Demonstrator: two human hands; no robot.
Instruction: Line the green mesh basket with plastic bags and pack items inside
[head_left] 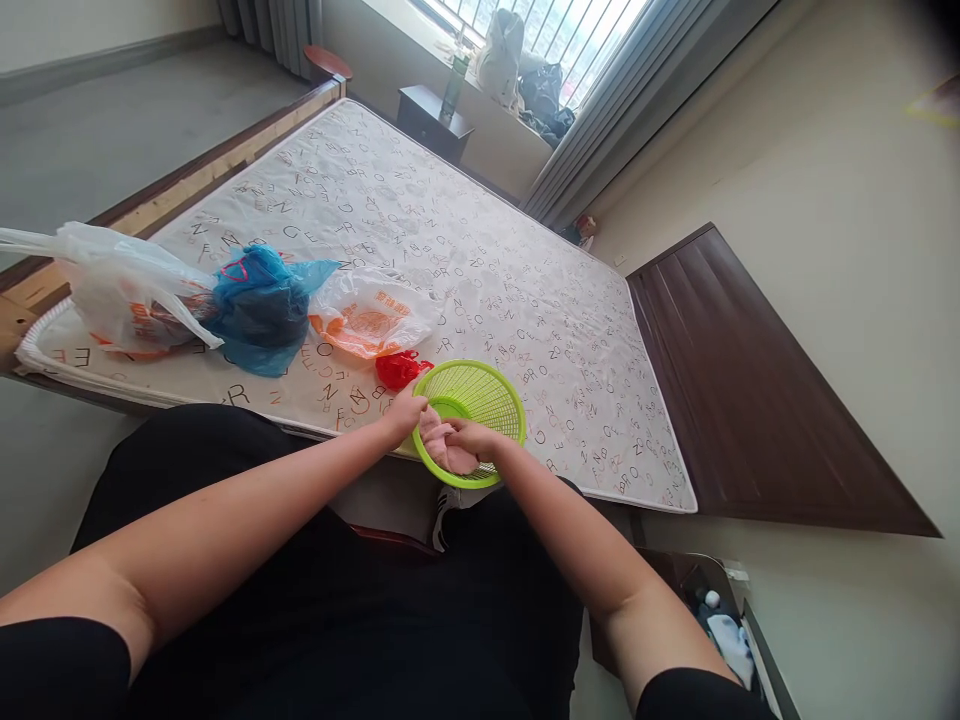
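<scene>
A lime-green plastic basket (510,395) with mesh sides tilts toward me at the near edge of the mattress. My left hand (407,412) is closed on its left rim, with the thumb over the edge. Inside the basket, my right hand (475,440) grips a pink cloth (457,459), bunched and folded against the near wall. One end of the cloth reaches up beside my left thumb; whether that thumb pinches it too I cannot tell. A crumpled red plastic bag (400,370) lies just left of the rim.
On the letter-printed mattress (480,270) sit a white-and-orange bag (375,315), a filled blue bag (262,310) and a filled white bag (120,285). A dark headboard (765,410) stands at right, a nightstand (431,125) beyond the bed, another cabinet (679,570) at lower right.
</scene>
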